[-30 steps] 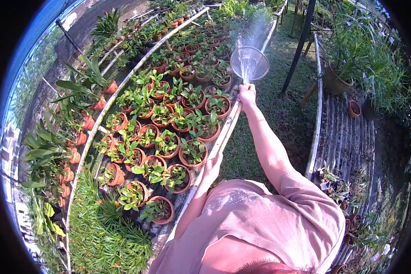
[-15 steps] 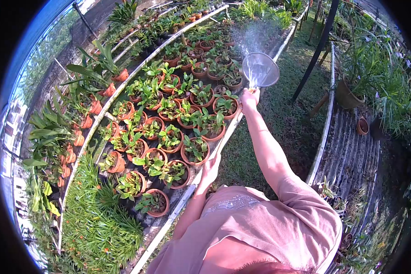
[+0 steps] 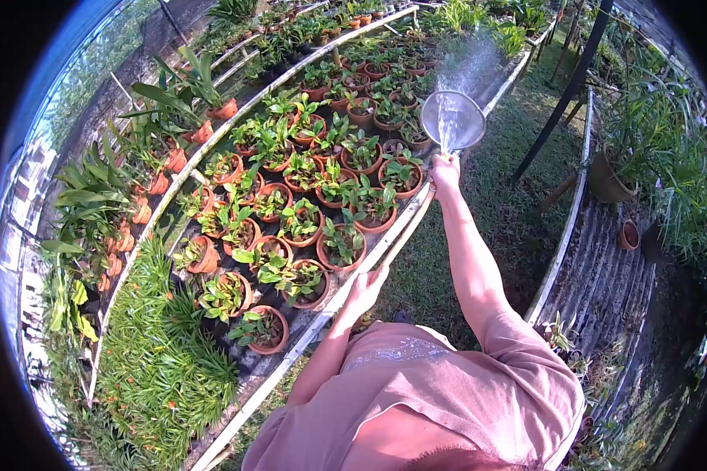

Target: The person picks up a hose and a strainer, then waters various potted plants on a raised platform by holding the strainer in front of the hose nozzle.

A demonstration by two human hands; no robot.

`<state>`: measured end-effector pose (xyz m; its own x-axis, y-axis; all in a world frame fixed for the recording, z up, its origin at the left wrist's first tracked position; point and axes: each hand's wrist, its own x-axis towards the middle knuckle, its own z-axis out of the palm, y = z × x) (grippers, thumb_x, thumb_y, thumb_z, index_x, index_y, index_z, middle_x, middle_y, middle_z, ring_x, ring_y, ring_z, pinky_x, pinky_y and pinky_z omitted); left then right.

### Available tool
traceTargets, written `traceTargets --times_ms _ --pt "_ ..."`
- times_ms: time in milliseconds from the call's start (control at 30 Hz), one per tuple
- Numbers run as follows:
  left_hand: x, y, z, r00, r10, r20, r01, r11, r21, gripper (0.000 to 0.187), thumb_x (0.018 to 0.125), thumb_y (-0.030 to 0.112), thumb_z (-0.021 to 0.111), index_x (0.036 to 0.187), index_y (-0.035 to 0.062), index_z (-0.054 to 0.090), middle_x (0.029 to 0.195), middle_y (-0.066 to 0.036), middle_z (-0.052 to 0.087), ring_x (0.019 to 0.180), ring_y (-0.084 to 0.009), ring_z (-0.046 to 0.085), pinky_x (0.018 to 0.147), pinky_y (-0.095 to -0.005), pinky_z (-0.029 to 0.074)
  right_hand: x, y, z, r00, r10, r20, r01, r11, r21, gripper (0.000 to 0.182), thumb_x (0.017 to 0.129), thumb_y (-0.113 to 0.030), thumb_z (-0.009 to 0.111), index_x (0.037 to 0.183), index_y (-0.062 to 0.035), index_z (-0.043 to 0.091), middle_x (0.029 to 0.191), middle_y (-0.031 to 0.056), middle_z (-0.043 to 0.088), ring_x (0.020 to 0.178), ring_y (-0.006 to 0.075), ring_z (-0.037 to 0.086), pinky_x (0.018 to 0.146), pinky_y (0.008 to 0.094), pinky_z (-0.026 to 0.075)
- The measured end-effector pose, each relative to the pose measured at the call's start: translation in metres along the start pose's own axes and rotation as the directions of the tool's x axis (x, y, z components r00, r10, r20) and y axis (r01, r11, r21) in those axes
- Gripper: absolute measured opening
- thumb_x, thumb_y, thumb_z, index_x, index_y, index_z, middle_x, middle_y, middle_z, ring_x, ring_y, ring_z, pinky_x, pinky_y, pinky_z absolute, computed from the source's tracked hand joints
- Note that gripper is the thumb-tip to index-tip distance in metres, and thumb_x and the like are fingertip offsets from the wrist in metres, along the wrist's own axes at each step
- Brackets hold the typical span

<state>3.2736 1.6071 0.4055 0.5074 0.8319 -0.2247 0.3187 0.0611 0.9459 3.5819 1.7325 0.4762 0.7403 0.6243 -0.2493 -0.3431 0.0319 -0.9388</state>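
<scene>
My right hand (image 3: 446, 169) is stretched forward and closed around the front end of a pale hose (image 3: 414, 224). Water (image 3: 450, 114) spurts from just ahead of the fingers and scatters into a spray over the far pots. A round grey disk with a darker rim (image 3: 474, 129) sits right beyond this hand, behind the jet; how it is attached is not visible. Lower down, near the bed's edge, my left hand (image 3: 364, 292) is closed on the pale hose, its fingers partly hidden. Terracotta pots with leafy plants (image 3: 341, 246) stand in rows left of both hands.
A pale rail (image 3: 291, 357) borders the pot bed. Grass (image 3: 416, 275) covers the path on the right. A dark slanted post (image 3: 562, 102) rises there, and a large hanging pot (image 3: 607, 179) is farther right. Low grassy plants (image 3: 161, 361) grow at lower left.
The scene has shifted a little to the right in view, mostly in its upper part. My right hand and the disk have moved slightly right, with the water still spraying forward.
</scene>
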Motion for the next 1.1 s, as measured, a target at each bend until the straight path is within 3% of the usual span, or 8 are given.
traceTargets --times_ms 300,400,533,567,733,867,967,1100 --pt "-0.078 -0.027 -0.078 0.999 -0.01 -0.041 0.007 0.997 -0.075 0.051 0.099 0.037 0.056 0.059 0.0073 0.047 0.057 0.01 0.032 0.053 -0.003 0.03 0.046 -0.0266 0.02 -0.08 0.051 0.055 0.99 0.049 0.128 -0.038 0.995 -0.087 0.021 0.094 -0.014 0.055 0.106 -0.0102 0.039 0.065 0.0042 0.048 0.041 0.0116 0.045 0.031 0.0264 0.028" --pt "-0.105 -0.057 -0.109 0.997 -0.033 -0.064 0.018 0.973 -0.231 0.044 0.1 0.037 0.055 0.069 0.0049 0.055 0.059 0.01 0.036 0.053 -0.0037 0.03 0.045 -0.0267 0.022 -0.12 0.065 0.081 0.995 0.047 0.088 -0.05 0.998 0.036 0.021 0.094 -0.014 0.055 0.105 -0.01 0.038 0.065 0.0039 0.048 0.041 0.0116 0.045 0.031 0.026 0.028" --pt "-0.144 -0.099 -0.16 0.998 -0.062 0.023 0.066 0.959 -0.277 0.038 0.1 0.037 0.053 0.085 0.0047 0.063 0.062 0.009 0.044 0.051 -0.0026 0.036 0.044 -0.0222 0.027 -0.169 0.093 0.111 0.994 0.011 0.111 0.0 0.995 -0.102 0.022 0.094 -0.015 0.058 0.101 -0.0102 0.038 0.064 0.0033 0.046 0.042 0.0115 0.045 0.032 0.026 0.029" --pt "-0.152 -0.113 -0.172 0.996 -0.069 0.057 0.082 0.958 -0.276 0.037 0.101 0.038 0.052 0.088 0.0052 0.065 0.061 0.009 0.046 0.05 -0.0021 0.039 0.044 -0.0205 0.03 -0.181 0.1 0.117 0.99 0.005 0.141 0.0 0.999 -0.036 0.023 0.092 -0.011 0.058 0.101 -0.0096 0.038 0.06 0.0038 0.046 0.038 0.0134 0.043 0.031 0.0286 0.031" --pt "-0.207 -0.094 -0.212 0.997 -0.077 0.031 0.083 0.932 -0.353 0.042 0.101 0.036 0.053 0.08 0.0012 0.062 0.058 0.005 0.049 0.047 -0.0046 0.045 0.043 -0.0226 0.036 -0.253 0.112 0.138 1.0 -0.004 -0.027 0.006 0.997 0.077 0.022 0.093 -0.011 0.058 0.101 -0.0095 0.038 0.059 0.004 0.046 0.038 0.0129 0.043 0.03 0.0275 0.029" --pt "-0.23 -0.099 -0.235 0.997 -0.01 0.079 0.036 0.939 -0.341 0.042 0.101 0.035 0.053 0.078 -0.0001 0.062 0.061 0.0 0.057 0.052 -0.0064 0.05 0.048 -0.0233 0.039 -0.269 0.127 0.137 0.997 0.037 0.066 -0.033 0.998 -0.056 0.024 0.093 -0.011 0.058 0.104 -0.0088 0.037 0.062 0.0037 0.045 0.038 0.0126 0.043 0.03 0.0273 0.028" --pt "-0.248 -0.1 -0.244 0.995 0.058 0.079 -0.026 0.933 -0.358 0.041 0.101 0.033 0.053 0.077 0.0006 0.062 0.061 0.001 0.057 0.054 -0.0061 0.051 0.051 -0.0228 0.04 -0.292 0.127 0.144 0.989 0.072 0.128 -0.06 0.994 -0.094 0.017 0.091 -0.013 0.056 0.095 -0.0121 0.039 0.06 0.0011 0.044 0.041 0.0103 0.043 0.031 0.0252 0.028" --pt "-0.267 -0.093 -0.244 0.998 -0.026 0.058 0.045 0.929 -0.368 0.041 0.101 0.032 0.054 0.074 0.0019 0.061 0.063 0.001 0.057 0.055 -0.0059 0.05 0.052 -0.0238 0.039 -0.3 0.139 0.162 0.995 0.014 0.104 -0.006 0.997 -0.077 0.017 0.093 -0.013 0.054 0.096 -0.0099 0.038 0.06 0.0024 0.044 0.039 0.0113 0.042 0.031 0.0261 0.028"
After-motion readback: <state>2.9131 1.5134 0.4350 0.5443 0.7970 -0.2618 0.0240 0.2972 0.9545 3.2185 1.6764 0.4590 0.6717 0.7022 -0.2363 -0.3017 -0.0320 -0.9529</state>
